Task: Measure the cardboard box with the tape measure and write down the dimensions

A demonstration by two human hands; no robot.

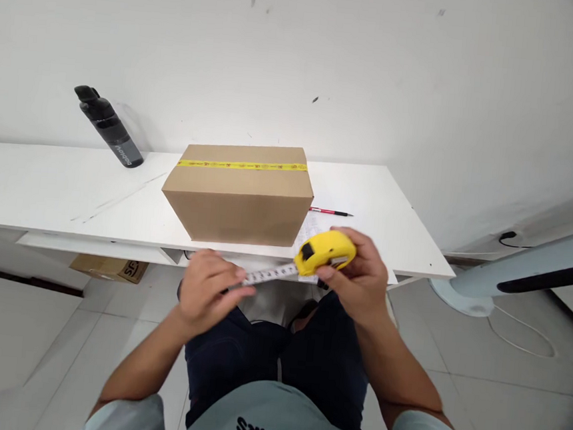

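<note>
My right hand [361, 275] is closed round a yellow tape measure case [324, 250], held just in front of the white table's [68, 189] front edge. My left hand [207, 292] pinches the end of the tape blade [271, 275], which is drawn out a short way to the left of the case. Behind the hands, a brown cardboard box [241, 194] sealed with a strip of yellow tape stands on the table. Both hands hover above my lap, apart from the box.
A dark water bottle [109, 127] stands at the back left of the table. A red pen [329, 212] and a sheet of paper [309, 234] lie right of the box. Another carton [108, 268] sits under the table. A fan base [465, 291] stands on the floor at right.
</note>
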